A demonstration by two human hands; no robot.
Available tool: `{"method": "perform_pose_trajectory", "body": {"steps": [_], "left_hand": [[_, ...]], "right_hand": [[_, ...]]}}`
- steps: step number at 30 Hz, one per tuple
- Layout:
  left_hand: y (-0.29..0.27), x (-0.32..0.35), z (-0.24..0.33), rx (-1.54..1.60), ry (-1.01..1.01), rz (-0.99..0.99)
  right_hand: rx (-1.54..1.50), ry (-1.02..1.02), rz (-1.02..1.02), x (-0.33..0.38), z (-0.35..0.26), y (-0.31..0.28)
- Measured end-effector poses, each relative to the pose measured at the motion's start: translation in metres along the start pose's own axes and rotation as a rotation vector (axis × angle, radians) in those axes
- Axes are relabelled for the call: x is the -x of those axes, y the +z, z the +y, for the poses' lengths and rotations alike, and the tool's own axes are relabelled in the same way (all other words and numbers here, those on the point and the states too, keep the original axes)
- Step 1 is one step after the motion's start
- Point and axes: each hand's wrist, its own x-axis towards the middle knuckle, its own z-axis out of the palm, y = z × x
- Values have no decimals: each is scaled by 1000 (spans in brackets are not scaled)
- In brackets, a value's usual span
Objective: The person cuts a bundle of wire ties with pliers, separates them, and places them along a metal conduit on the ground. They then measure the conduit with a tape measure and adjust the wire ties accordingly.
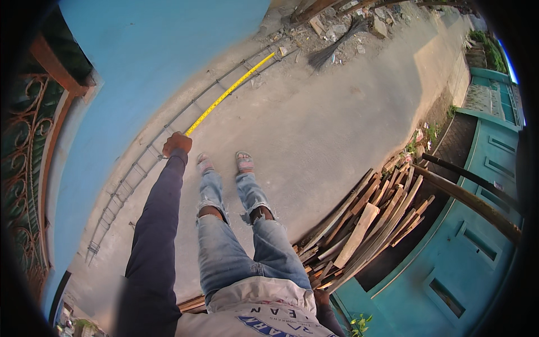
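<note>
Tape, one long yellow metal measuring tape [230, 91], runs flat from my left hand [177, 144] along the grey steel rebar ladder cage [140, 163] lying on the concrete ground [314, 129] beside the blue wall [151, 50]. My left fingers are closed around its near end. One stack of wooden planks [365, 224] lies at my right; my right hand [322, 299] is mostly hidden, so I cannot tell its grip.

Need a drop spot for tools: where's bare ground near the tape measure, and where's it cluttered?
Bare concrete lies between the yellow tape measure along the rebar cage and the timber pile, ahead of the sandalled feet. Crowded: rubble and broom at the far end. The left hand holds the tape.
</note>
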Motion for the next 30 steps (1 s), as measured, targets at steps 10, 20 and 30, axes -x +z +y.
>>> {"method": "perform_pose_trajectory", "body": {"steps": [10,20,30], "left_hand": [[-26,88,-212,-4,-68,-9],[-26,264,-499,195,-124,-153],[86,300,-713,334,-224,-331]], "right_hand": [[-312,-328,-184,-135,-217,-71],[-134,-589,-184,-94,-378,-44],[278,-431,-193,4,-303,129]]}}
